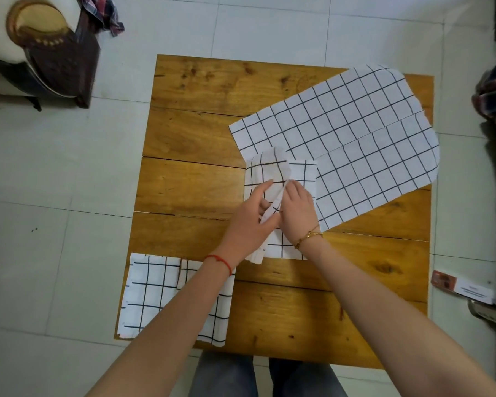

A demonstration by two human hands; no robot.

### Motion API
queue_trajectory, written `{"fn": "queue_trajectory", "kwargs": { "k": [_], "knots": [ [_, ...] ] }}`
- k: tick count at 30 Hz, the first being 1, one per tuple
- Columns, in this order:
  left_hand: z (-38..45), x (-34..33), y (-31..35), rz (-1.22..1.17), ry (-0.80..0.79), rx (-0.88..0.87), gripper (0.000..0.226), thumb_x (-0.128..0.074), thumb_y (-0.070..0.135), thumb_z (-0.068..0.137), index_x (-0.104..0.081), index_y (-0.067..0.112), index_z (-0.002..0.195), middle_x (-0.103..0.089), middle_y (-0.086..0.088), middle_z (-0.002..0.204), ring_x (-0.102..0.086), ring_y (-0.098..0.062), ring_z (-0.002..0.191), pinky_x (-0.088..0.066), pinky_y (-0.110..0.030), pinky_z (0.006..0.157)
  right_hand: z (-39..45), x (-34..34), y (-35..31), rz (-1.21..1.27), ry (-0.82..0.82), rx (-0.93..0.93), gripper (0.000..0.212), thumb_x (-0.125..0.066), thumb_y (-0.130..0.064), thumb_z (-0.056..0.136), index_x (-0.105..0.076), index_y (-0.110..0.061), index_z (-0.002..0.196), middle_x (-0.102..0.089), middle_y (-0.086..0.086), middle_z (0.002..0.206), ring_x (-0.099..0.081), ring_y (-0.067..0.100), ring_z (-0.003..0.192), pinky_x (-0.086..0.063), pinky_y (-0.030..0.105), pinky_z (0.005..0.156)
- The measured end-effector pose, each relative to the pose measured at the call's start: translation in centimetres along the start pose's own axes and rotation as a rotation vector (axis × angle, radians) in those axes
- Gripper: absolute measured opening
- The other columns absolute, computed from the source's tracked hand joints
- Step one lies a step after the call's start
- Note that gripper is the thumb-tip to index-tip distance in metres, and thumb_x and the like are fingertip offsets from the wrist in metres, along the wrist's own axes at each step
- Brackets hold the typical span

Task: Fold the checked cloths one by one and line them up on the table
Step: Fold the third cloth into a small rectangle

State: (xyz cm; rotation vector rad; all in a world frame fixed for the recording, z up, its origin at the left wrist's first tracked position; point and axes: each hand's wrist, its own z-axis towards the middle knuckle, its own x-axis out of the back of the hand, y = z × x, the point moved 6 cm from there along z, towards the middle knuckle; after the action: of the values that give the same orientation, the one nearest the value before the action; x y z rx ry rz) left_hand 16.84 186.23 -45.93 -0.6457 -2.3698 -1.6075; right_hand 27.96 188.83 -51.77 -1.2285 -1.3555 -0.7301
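I see my left hand (pixel 248 222) and right hand (pixel 297 212) together pinching a raised fold of the white black-checked cloth (pixel 281 179) on the wooden plank table (pixel 201 138). Two flat checked sheets (pixel 355 133) lie beyond my right hand; two folded cloths (pixel 152 293) sit beneath my left forearm.

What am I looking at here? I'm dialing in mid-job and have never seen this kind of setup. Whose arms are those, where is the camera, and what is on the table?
There is no machine: a person is working with bare hands, and the single picture comes from a camera worn on their head, looking down. So the arms reaching in from the bottom are their own. The left hand and the right hand meet over a checked cloth in the middle of the wooden table; both hold a raised fold of it, mid-fold. At the table's near left corner lie two folded cloths side by side, the right one partly hidden by the forearm. On the far right lies a large flat checked sheet, still unfolded. The floor around is tiled.
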Motion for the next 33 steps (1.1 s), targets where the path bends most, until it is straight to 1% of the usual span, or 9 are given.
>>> {"fn": "queue_trajectory", "kwargs": {
  "k": [2, 4, 7, 12, 16, 23, 27, 31, 33],
  "knots": [
    [0.4, -1.5, 0.3, -0.031, -0.02, -0.004, 0.064, -0.064, 0.018, 0.089, -0.035, 0.023, 0.146, -0.053, 0.006, 0.087, -0.05, -0.007, 0.076, -0.048, -0.021, 0.071, -0.6, 1.7, 2.1, 0.065, 0.099, -0.058, 0.039, -0.047, -0.018, 0.084, -0.054, 0.0, 0.118, -0.056, 0.015, 0.122, -0.051, 0.033, 0.116, -0.043, 0.044, 0.096],
    [0.6, -2.9, 0.2, -0.063, -0.055, -0.005, 0.066, -0.065, 0.022, 0.089, -0.033, 0.022, 0.147, -0.061, 0.008, 0.095, -0.057, -0.005, 0.091, -0.046, -0.015, 0.083, -1.1, 2.5, 4.2, 0.092, 0.143, -0.122, 0.037, -0.042, -0.018, 0.086, -0.055, -0.003, 0.117, -0.058, 0.013, 0.119, -0.052, 0.031, 0.111, -0.046, 0.044, 0.09],
    [0.7, -4.5, -0.3, -0.038, -0.11, 0.012, 0.067, -0.066, 0.03, 0.089, -0.033, 0.024, 0.147, -0.062, 0.006, 0.113, -0.055, -0.004, 0.108, -0.041, -0.014, 0.093, -1.8, 2.5, 7.0, 0.097, 0.153, -0.199, 0.035, -0.049, -0.013, 0.087, -0.055, -0.007, 0.121, -0.058, 0.01, 0.12, -0.051, 0.028, 0.111, -0.044, 0.042, 0.091],
    [1.0, -3.3, -1.7, 0.174, 0.0, -0.034, 0.053, -0.057, 0.022, 0.094, -0.039, 0.022, 0.143, -0.053, 0.008, 0.125, -0.045, -0.008, 0.121, -0.039, -0.03, 0.107, -2.4, 2.9, 8.8, 0.114, 0.193, -0.246, 0.036, -0.053, -0.011, 0.086, -0.054, -0.009, 0.122, -0.057, 0.009, 0.121, -0.05, 0.029, 0.111, -0.041, 0.039, 0.093],
    [2.1, -0.5, -3.0, 0.472, 0.068, -0.065, 0.057, -0.056, 0.016, 0.092, -0.037, 0.019, 0.145, -0.041, 0.002, 0.144, -0.033, -0.015, 0.136, -0.032, -0.038, 0.115, -1.4, 3.3, 7.6, 0.11, 0.213, -0.224, 0.042, -0.045, -0.015, 0.09, -0.047, -0.009, 0.131, -0.052, 0.007, 0.128, -0.045, 0.025, 0.119, -0.038, 0.037, 0.1],
    [5.1, 1.2, -4.0, 0.893, -0.058, -0.083, 0.085, -0.064, 0.024, 0.088, -0.011, 0.02, 0.154, -0.009, 0.001, 0.161, -0.004, -0.023, 0.149, -0.015, -0.047, 0.119, 1.4, 1.6, 0.6, -0.002, 0.004, 0.153, 0.046, -0.043, -0.024, 0.092, -0.045, -0.01, 0.135, -0.048, 0.007, 0.138, -0.038, 0.031, 0.132, -0.033, 0.048, 0.108],
    [6.4, 0.6, -4.4, 0.972, -0.096, -0.074, 0.09, -0.062, 0.032, 0.089, -0.002, 0.019, 0.154, 0.001, 0.001, 0.163, 0.003, -0.025, 0.149, -0.01, -0.05, 0.119, 3.0, 0.2, -1.0, -0.091, -0.109, 0.159, 0.052, -0.048, -0.03, 0.092, -0.041, -0.013, 0.14, -0.042, 0.003, 0.146, -0.031, 0.03, 0.138, -0.027, 0.051, 0.112],
    [7.1, 0.0, -4.9, 0.967, -0.125, -0.043, 0.092, -0.062, 0.036, 0.089, 0.002, 0.019, 0.154, 0.004, 0.001, 0.162, 0.005, -0.025, 0.149, -0.009, -0.052, 0.118, 4.3, -0.7, -0.7, -0.134, -0.199, 0.13, 0.057, -0.039, -0.033, 0.097, -0.023, -0.014, 0.149, -0.024, 0.001, 0.155, -0.013, 0.03, 0.145, -0.013, 0.053, 0.116],
    [7.2, 0.0, -5.3, 0.964, -0.139, -0.023, 0.093, -0.061, 0.039, 0.09, 0.003, 0.02, 0.154, 0.006, 0.002, 0.162, 0.007, -0.025, 0.149, -0.009, -0.053, 0.119, 4.4, -0.8, -0.3, -0.168, -0.216, 0.129, 0.058, -0.037, -0.035, 0.097, -0.022, -0.014, 0.149, -0.023, 0.001, 0.156, -0.011, 0.03, 0.145, -0.012, 0.055, 0.116]
  ]
}}
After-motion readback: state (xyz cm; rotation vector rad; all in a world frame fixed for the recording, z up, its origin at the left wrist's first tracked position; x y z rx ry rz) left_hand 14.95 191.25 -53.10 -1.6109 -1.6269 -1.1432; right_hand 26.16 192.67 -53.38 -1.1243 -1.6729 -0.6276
